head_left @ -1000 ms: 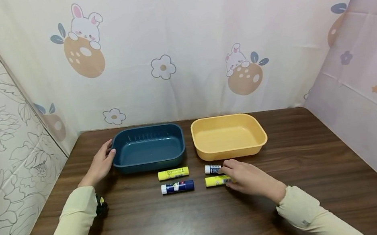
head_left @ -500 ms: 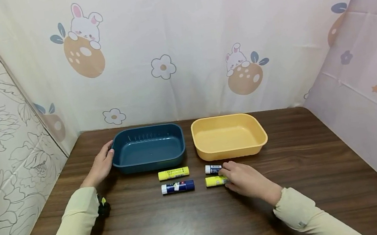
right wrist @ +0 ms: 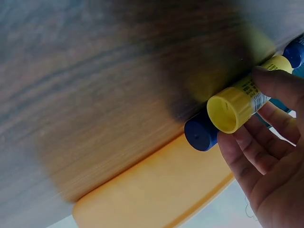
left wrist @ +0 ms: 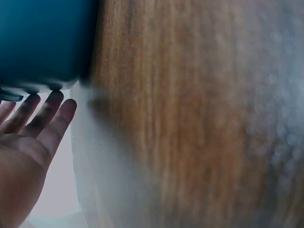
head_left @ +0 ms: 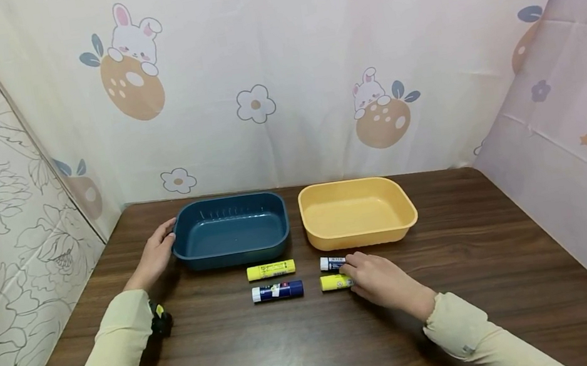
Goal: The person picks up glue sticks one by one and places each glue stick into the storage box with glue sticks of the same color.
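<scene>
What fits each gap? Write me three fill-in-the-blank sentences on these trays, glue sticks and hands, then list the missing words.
1. The left hand touches the ____ tray.
2. The right hand pinches the ____ glue stick in front of the yellow tray.
3. The number of glue sticks on the table is ____.

Missing words: blue; yellow; four

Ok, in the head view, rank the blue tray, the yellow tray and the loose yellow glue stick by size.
1. Blue tray and yellow tray: they look alike in size, so I won't rank one over the other.
2. Yellow glue stick: clearly the smallest, lying in front of the blue tray.
</scene>
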### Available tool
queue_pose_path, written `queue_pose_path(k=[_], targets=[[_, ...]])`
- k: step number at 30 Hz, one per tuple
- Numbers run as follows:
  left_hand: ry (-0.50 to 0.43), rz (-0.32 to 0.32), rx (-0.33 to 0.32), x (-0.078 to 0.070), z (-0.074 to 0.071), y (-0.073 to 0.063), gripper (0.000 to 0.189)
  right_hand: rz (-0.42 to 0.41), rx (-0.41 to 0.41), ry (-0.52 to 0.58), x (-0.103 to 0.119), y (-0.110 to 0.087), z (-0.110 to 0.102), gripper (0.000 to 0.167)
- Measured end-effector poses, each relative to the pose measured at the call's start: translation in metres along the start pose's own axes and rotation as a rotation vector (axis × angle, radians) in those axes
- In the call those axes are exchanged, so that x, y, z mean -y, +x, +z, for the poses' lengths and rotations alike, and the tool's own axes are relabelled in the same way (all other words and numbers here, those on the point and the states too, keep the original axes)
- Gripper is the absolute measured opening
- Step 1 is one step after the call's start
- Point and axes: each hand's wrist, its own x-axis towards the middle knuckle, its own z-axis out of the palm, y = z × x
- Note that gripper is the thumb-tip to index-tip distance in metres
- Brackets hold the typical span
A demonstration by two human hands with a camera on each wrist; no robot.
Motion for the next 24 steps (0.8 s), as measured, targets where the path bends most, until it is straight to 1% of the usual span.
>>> queue_pose_path(k=[7, 14, 17, 19, 24], targets=[[-0.017, -0.012, -0.007, 0.003, 0.000, 0.001, 0.049, -0.004, -0.007, -0.006, 0.002, 0.002, 0.002, 0.021], [-0.045, 0.002, -0.017, 0.004, 0.000, 0.001, 0.049, -0.012, -0.018, -0.017, 0.003, 0.002, 0.002, 0.020], [-0.068, -0.006, -0.012, 0.003, 0.000, 0.000, 0.049, -0.015, -0.026, -0.015, 0.003, 0.003, 0.001, 0.020], [-0.079, -0.015, -0.002, -0.007, -0.001, -0.004, 0.048, -0.019, -0.036, -0.011, 0.003, 0.003, -0.001, 0.020], [-0.085, -0.012, -0.010, -0.005, -0.001, -0.004, 0.048, -0.020, -0.065, -0.011, 0.002, 0.006, -0.009, 0.020]])
